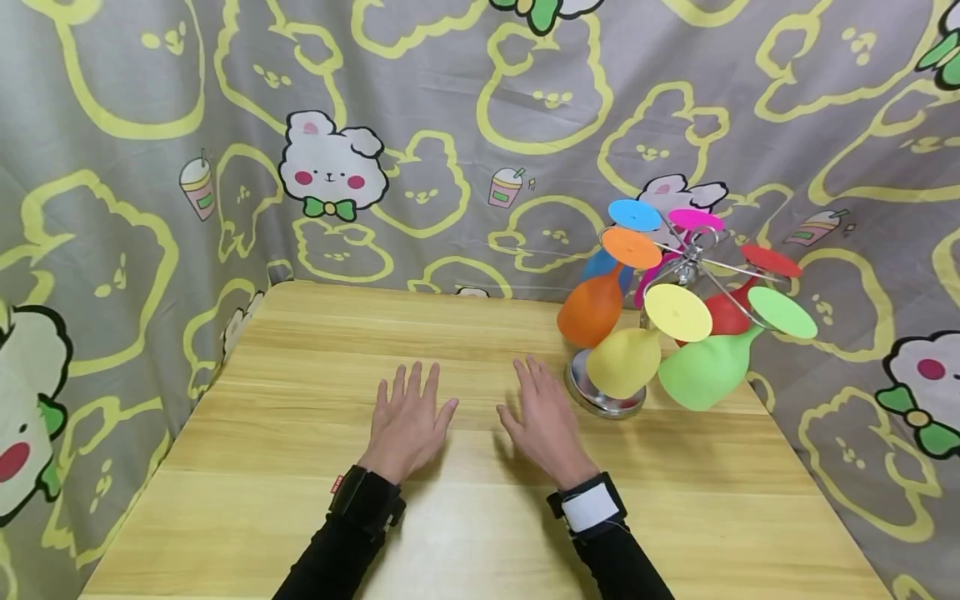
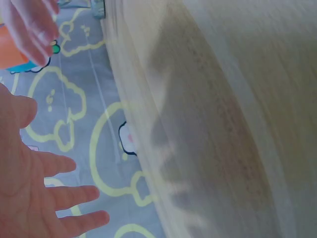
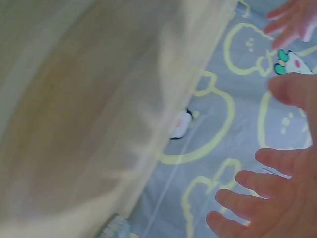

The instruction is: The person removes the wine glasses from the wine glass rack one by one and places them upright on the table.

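My left hand [image 1: 406, 429] is held over the wooden table [image 1: 465, 533], fingers straight and spread, holding nothing. Its palm and outstretched fingers show in the left wrist view, where the left hand [image 2: 25, 193] casts a shadow on the wood. To its right, my right hand [image 1: 551, 429] is likewise empty with fingers extended; the right wrist view shows the right hand [image 3: 285, 191] with fingers apart. Nearest to it stands a chrome goblet rack [image 1: 606, 407]. Upside-down stemmed goblets hang from it, among them an orange goblet [image 1: 590, 308], a yellow goblet [image 1: 624, 362] and a green goblet [image 1: 705, 371].
A red goblet [image 1: 726, 315] hangs at the rack's right rear, with blue and magenta ones partly hidden behind. Grey cloth [image 1: 435, 92] printed with yellow outlines and white bears surrounds the table at the back and both sides.
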The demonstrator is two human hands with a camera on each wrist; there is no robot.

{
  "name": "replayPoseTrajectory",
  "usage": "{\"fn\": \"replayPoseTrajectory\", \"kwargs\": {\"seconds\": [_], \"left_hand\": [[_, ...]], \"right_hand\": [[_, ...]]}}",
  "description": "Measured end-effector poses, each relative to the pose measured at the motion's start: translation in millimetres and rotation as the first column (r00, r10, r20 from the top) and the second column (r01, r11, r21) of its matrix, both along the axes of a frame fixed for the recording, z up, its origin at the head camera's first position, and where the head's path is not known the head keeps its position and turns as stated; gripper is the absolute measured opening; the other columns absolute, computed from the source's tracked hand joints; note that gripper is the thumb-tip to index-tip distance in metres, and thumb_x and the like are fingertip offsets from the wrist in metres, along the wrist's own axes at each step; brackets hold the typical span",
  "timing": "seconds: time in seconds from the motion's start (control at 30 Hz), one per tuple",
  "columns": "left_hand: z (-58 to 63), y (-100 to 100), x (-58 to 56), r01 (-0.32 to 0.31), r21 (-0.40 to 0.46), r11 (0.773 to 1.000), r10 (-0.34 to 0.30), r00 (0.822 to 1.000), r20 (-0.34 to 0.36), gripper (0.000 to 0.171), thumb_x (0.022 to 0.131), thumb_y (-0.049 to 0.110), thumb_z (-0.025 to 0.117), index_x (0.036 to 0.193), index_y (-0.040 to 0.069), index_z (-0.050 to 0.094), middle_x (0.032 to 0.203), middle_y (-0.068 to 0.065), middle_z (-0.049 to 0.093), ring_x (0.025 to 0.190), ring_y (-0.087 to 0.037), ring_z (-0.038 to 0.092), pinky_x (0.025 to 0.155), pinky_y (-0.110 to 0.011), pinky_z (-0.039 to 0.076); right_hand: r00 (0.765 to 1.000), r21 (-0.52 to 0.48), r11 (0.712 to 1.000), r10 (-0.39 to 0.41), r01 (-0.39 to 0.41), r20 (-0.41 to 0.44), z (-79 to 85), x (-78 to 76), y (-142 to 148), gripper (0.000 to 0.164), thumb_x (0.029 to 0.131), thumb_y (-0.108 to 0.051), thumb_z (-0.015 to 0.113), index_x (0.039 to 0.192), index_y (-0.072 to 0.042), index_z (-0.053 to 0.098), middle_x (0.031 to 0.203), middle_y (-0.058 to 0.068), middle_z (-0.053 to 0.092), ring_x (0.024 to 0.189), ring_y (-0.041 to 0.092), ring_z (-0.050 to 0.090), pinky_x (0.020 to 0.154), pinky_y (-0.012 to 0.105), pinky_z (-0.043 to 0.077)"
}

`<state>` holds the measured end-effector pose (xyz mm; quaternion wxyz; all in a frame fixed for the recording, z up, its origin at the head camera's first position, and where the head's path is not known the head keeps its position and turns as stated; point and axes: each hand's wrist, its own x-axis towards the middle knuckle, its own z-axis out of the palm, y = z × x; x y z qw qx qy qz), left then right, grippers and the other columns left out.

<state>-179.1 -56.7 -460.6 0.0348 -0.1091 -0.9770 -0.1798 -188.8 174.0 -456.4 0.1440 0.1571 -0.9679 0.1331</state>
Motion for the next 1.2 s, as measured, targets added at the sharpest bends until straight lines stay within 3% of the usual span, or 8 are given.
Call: {"fn": "replayPoseTrajectory", "kwargs": {"seconds": [0.17, 0.4, 0.57, 0.77, 0.87, 0.93, 1.1, 1.2], "left_hand": [[0.6, 0.6, 0.4, -0.001, -0.003, 1.0, 0.001, 1.0, 0.01, 0.071, 0.105, 0.058, 0.024, 0.16, 0.013, 0.023, 0.163, -0.021, 0.022, 0.15, -0.042, 0.014, 0.12, -0.062, 0.009], [0.3, 0.5, 0.9, 0.001, 0.01, 1.0, -0.001, 1.0, 0.006, 0.071, 0.105, 0.058, 0.024, 0.16, 0.013, 0.022, 0.162, -0.021, 0.024, 0.15, -0.042, 0.016, 0.12, -0.062, 0.009], [-0.7, 0.3, 0.9, 0.004, 0.012, 1.0, -0.004, 1.0, -0.001, 0.071, 0.105, 0.058, 0.024, 0.16, 0.013, 0.023, 0.162, -0.022, 0.025, 0.15, -0.042, 0.016, 0.12, -0.063, 0.01], [-1.2, 0.5, 1.2, 0.001, 0.01, 1.0, -0.001, 1.0, -0.001, 0.071, 0.105, 0.058, 0.024, 0.16, 0.013, 0.023, 0.161, -0.022, 0.025, 0.15, -0.042, 0.016, 0.12, -0.062, 0.009], [-0.9, 1.0, 1.9, 0.0, 0.014, 1.0, 0.0, 1.0, -0.005, 0.071, 0.105, 0.058, 0.025, 0.16, 0.014, 0.024, 0.161, -0.022, 0.025, 0.15, -0.043, 0.016, 0.12, -0.062, 0.009], [-0.9, 1.2, 2.2, 0.0, 0.015, 1.0, 0.0, 1.0, -0.007, 0.071, 0.105, 0.058, 0.026, 0.16, 0.014, 0.024, 0.161, -0.022, 0.026, 0.149, -0.043, 0.017, 0.12, -0.062, 0.009], [-1.4, 1.6, 3.0, 0.004, 0.032, 0.999, -0.004, 1.0, -0.016, 0.069, 0.105, 0.055, 0.03, 0.16, 0.013, 0.025, 0.16, -0.023, 0.027, 0.149, -0.043, 0.017, 0.119, -0.063, 0.009], [-1.5, 1.8, 3.4, 0.006, 0.026, 1.0, -0.006, 1.0, -0.016, 0.069, 0.105, 0.055, 0.029, 0.16, 0.013, 0.024, 0.16, -0.023, 0.027, 0.149, -0.043, 0.017, 0.119, -0.063, 0.009]], "right_hand": [[0.99, -0.054, 0.997, 0.05, -0.057, -0.129, 32.1, 16.0, 6.7, 0.074, 0.09, -0.031, 0.075, 0.149, -0.002, 0.042, 0.149, 0.022, 0.046, 0.136, 0.037, 0.046, 0.111, 0.052, 0.04], [0.965, -0.198, 0.969, 0.099, -0.149, -0.241, 88.6, 43.8, 27.6, 0.07, 0.087, -0.021, 0.078, 0.146, -0.003, 0.046, 0.145, 0.016, 0.053, 0.133, 0.033, 0.05, 0.109, 0.051, 0.042], [0.916, -0.258, 0.952, 0.048, -0.163, -0.399, 120.6, 58.0, 53.7, 0.063, 0.083, -0.01, 0.079, 0.141, -0.005, 0.054, 0.131, 0.014, 0.062, 0.117, 0.029, 0.059, 0.094, 0.03, 0.049], [0.842, -0.297, 0.95, -0.084, -0.093, -0.532, 145.7, 62.3, 88.5, 0.048, 0.086, -0.011, 0.073, 0.132, -0.002, 0.062, 0.118, 0.019, 0.066, 0.105, 0.035, 0.06, 0.087, 0.014, 0.04], [0.811, -0.291, 0.956, -0.141, -0.038, -0.568, 152.3, 59.5, 101.5, 0.045, 0.085, -0.011, 0.074, 0.127, 0.002, 0.064, 0.115, 0.023, 0.065, 0.1, 0.04, 0.056, 0.083, 0.017, 0.034], [0.8, -0.283, 0.959, -0.157, -0.016, -0.579, 156.8, 57.6, 105.4, 0.044, 0.083, -0.007, 0.075, 0.124, 0.005, 0.064, 0.116, 0.026, 0.063, 0.099, 0.044, 0.052, 0.082, 0.028, 0.035], [0.817, -0.217, 0.976, -0.13, 0.006, -0.562, 161.5, 48.0, 118.2, 0.053, 0.078, 0.0, 0.08, 0.127, 0.005, 0.062, 0.126, 0.028, 0.058, 0.11, 0.049, 0.047, 0.09, 0.056, 0.037], [0.836, -0.161, 0.987, -0.096, 0.01, -0.54, 161.9, 42.1, 125.7, 0.063, 0.074, 0.004, 0.083, 0.133, 0.001, 0.06, 0.135, 0.024, 0.056, 0.122, 0.046, 0.048, 0.105, 0.054, 0.039]]}}
